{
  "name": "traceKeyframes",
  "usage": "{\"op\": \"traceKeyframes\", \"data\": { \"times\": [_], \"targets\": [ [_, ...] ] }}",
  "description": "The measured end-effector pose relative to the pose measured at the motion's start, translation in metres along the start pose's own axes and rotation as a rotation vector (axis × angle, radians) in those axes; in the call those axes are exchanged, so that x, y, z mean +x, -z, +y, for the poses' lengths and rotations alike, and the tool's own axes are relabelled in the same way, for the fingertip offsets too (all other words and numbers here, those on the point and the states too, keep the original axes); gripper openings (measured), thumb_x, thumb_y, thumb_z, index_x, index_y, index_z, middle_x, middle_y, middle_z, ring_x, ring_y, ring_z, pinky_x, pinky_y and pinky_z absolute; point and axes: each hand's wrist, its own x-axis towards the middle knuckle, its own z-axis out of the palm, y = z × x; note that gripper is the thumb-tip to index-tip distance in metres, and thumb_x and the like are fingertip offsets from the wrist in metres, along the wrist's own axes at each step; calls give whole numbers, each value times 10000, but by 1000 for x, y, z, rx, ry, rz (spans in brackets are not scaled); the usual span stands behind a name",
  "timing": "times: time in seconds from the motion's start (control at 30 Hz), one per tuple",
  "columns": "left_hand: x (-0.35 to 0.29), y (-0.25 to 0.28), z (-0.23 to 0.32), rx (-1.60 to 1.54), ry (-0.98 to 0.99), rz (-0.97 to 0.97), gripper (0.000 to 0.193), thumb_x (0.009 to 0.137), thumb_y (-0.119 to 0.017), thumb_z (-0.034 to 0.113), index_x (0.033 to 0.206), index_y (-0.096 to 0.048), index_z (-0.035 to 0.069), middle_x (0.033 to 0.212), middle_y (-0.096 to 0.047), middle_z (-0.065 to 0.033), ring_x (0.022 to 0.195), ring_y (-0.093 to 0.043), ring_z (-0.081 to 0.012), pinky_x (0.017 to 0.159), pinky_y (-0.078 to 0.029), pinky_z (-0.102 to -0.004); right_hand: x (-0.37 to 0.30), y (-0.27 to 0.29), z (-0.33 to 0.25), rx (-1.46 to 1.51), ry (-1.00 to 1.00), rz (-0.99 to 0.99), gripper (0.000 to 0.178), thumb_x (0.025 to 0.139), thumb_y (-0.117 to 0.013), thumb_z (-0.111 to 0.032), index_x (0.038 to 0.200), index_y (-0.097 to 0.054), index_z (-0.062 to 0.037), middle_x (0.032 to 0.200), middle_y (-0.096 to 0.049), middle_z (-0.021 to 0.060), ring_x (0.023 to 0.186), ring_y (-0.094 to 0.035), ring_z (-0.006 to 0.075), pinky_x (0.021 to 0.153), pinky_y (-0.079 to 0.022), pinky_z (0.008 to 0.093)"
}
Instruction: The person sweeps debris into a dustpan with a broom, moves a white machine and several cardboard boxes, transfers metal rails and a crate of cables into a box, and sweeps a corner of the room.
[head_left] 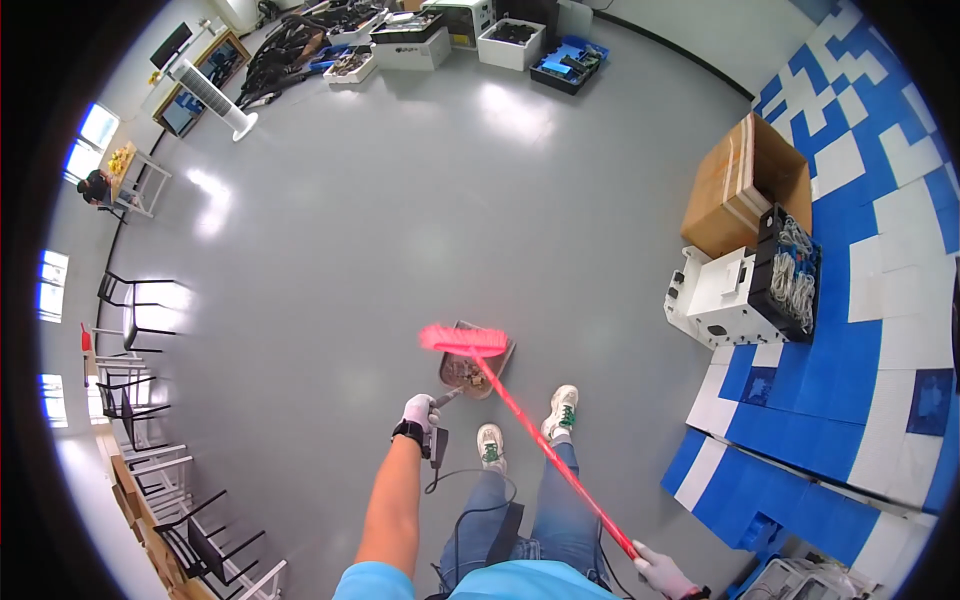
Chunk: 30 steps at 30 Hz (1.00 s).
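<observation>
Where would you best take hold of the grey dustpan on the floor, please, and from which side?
Grip the grey dustpan by its thin handle, which sticks out toward the person's side, where the gloved left hand already holds it. Come from behind and above: the tray's far side is taken up by the red broom's bristle head, and debris lies inside. The gloved right hand holds the broom's long handle.

Left hand (420, 411) gloved, fist closed, arm extended; right hand (662, 573) gripping low.

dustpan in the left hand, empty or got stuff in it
Not empty: the dustpan holds a pile of brownish debris in its tray, just under the red broom head. What the debris is cannot be told.
</observation>
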Motion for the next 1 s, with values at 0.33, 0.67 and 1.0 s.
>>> {"op": "traceKeyframes", "data": {
  "times": [0.33, 0.67, 1.0],
  "targets": [
    [-17, 46, -23, 21, 30, -31, 62, 746, -426, 119, 759, -383, 77, 534, -413, -26, 368, -342, -86, 304, -212, -205, 97, -6, -72, -227, 357, 321, 453, 846, -416, -310, 1281, -367, -192, 910, -583, 229, 865, -552, 400, 764, -427, 427],
    [-23, 58, -5, 134, 59, -108, 133, 746, -481, 203, 685, -402, 115, 546, -439, 6, 354, -331, -62, 311, -239, -196, 260, -28, -212, -377, 431, 498, 455, 852, -422, -283, 1285, -341, -165, 908, -563, 260, 864, -532, 411, 758, -421, 465],
    [-3, 48, -5, 44, 56, -73, 11, 705, -446, 128, 699, -446, 119, 527, -401, -3, 369, -352, -83, 296, -212, -224, 9, -95, 12, -19, 274, 108, 454, 839, -494, -155, 1282, -393, -161, 1021, -584, 164, 932, -558, 246, 804, -420, 305]
  ]
}}
